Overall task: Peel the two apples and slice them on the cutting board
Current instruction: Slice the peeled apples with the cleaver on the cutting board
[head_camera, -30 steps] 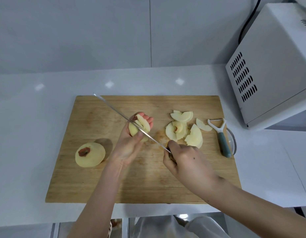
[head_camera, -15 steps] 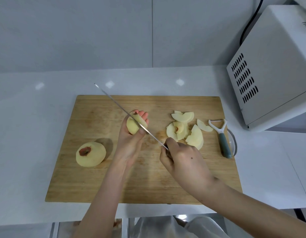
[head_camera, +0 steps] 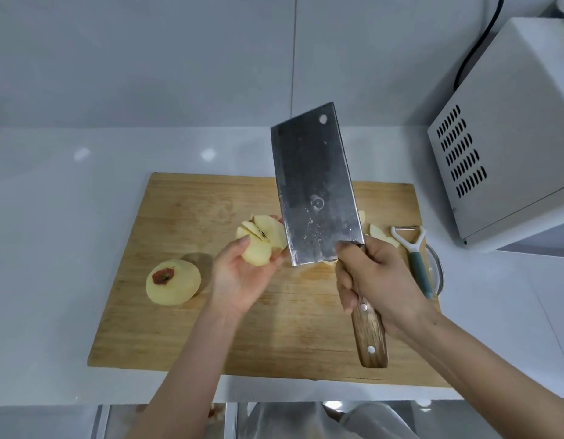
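My left hand [head_camera: 242,274] holds a peeled apple half [head_camera: 261,239], cut into several slices that still sit together, palm up above the wooden cutting board [head_camera: 185,327]. My right hand [head_camera: 375,280] grips the wooden handle of a cleaver [head_camera: 315,191], lifted with its broad flat side facing me, just right of the apple half. A whole peeled apple [head_camera: 174,282] stands on the board's left part. Loose apple slices [head_camera: 380,234] lie on the board's right part, mostly hidden behind the blade.
A white peeler with a teal handle [head_camera: 415,258] lies at the board's right edge, over a glass rim [head_camera: 437,274]. A white microwave [head_camera: 508,147] stands at the back right on the white counter [head_camera: 52,248]. The counter's front edge runs just below the board.
The cleaver came out of the apple half, rose, and turned from edge-on to flat side facing me. My left hand turned the sliced apple half palm up. The camera moved closer.
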